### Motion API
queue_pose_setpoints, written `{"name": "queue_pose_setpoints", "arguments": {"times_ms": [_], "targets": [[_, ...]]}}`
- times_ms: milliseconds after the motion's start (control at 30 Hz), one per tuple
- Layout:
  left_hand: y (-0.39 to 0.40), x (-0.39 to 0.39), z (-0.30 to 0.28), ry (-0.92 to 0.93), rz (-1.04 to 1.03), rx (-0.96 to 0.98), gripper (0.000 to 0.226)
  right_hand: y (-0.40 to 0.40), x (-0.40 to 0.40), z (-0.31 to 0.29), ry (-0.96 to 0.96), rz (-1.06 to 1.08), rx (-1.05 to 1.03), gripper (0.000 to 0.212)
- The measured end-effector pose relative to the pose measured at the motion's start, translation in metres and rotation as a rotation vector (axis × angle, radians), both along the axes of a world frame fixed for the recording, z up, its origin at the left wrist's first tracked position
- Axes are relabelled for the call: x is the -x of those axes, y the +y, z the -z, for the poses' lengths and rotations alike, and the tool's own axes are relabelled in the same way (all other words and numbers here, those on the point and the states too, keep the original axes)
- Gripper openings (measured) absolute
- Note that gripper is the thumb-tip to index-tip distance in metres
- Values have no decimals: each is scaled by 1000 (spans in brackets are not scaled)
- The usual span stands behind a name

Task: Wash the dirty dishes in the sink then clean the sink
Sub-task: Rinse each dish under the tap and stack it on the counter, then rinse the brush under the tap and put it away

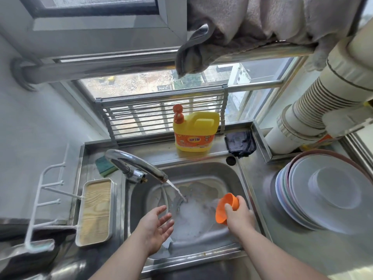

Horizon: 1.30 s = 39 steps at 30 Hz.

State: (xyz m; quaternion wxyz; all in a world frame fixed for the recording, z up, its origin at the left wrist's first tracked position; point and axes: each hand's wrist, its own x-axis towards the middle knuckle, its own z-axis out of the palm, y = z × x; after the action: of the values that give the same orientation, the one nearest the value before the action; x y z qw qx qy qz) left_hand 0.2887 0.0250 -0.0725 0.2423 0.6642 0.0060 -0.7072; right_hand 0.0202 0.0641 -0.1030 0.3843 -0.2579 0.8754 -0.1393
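We note the right hand (239, 216) gripping the orange cup (227, 207) over the sink (245, 184) — mouth tilted left, just right of the faucet stream (177, 190). Left hand (156, 229) relaxed, empty, palm up — nearer the water.

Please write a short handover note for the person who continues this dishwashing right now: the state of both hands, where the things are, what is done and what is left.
Left hand: open, palm up, holds nothing, over the sink near the running water.
Right hand: grips an orange cup, tilted, over the right side of the sink.
Tap is on; foamy water covers the basin floor.
Plates are stacked on the counter at right.
Soap bottle and dark cloth stand on the back ledge, sponge behind the tap.
Done: apparently the plates.
Left: finish the cup, then clean the sink.
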Motion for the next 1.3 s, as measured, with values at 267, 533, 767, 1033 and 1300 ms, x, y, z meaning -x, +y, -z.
{"name": "queue_pose_setpoints", "arguments": {"times_ms": [267, 533, 767, 1033, 1300], "targets": [[7, -7, 65, -297, 330, 51, 21, 4, -2, -36, 147, -196, 145, 91], [-1, 7, 118, -595, 980, 132, 44, 24, 17, -53, 248, -410, 152, 98], [-12, 7, 145, -835, 1435, 210, 36, 47, 18, -28, 208, -447, 157, 101], [9, 27, 110, -640, 679, 240, 39, 40, 17, -30, -32, -192, 296, 81], [-21, 69, 29, 44, -131, 36, 12, 18, 20, -83, -789, 505, 372, 26]]}}
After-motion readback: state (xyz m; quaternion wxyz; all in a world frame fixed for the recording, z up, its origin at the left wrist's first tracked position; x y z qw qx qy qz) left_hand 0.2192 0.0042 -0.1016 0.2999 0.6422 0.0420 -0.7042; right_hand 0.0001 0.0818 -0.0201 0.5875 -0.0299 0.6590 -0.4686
